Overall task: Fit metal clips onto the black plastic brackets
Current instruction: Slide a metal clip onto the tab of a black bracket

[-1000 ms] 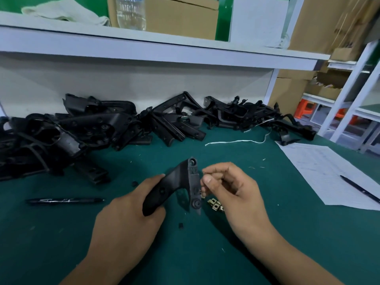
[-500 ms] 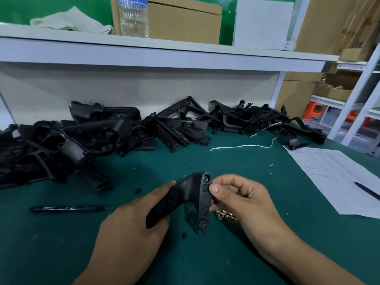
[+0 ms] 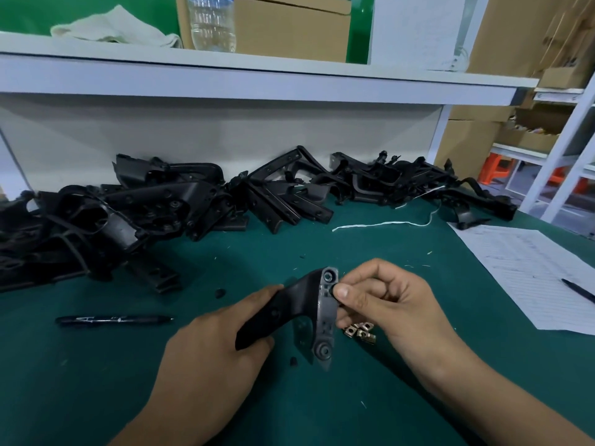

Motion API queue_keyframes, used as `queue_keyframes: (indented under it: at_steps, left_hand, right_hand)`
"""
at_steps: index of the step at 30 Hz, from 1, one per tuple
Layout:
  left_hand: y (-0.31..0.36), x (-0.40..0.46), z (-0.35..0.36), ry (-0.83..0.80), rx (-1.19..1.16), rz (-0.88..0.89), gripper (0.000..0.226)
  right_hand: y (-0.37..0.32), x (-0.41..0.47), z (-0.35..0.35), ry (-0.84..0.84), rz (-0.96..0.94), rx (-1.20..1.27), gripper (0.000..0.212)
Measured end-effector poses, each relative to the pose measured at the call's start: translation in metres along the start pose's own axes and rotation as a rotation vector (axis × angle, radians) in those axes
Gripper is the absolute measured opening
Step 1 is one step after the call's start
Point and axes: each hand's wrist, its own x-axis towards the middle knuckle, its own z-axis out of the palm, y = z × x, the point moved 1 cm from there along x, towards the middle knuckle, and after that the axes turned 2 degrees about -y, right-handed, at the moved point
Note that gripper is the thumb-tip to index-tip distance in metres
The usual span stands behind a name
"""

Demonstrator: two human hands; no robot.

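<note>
The left hand [image 3: 209, 355] grips a black bracket [image 3: 309, 313], the right hand [image 3: 389, 307] pinches its upper edge with the thumb, and loose metal clips [image 3: 360, 331] lie on the table [image 3: 96, 381] under the right hand.

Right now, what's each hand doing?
Left hand: grips the bracket.
Right hand: fingers curled, thumb pressed on the bracket's upper end; any clip there is hidden.

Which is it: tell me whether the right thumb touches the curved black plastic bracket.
Touching: head view shows the right hand thumb pressed against the bracket upper edge.
</note>
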Motion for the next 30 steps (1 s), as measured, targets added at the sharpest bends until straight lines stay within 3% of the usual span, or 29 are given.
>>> queue_keyframes:
  at_steps: [20, 30]
  left_hand:
    - [-0.001, -0.005, -0.004, -0.084, -0.137, -0.106, 0.067]
    - [0.004, -0.006, -0.008, -0.116, -0.157, -0.112, 0.067]
  right_hand:
    - [0.001, 0.002, -0.011, -0.202, 0.017, 0.039, 0.027]
    - [0.002, 0.004, -0.015, -0.267, 0.107, 0.170, 0.008]
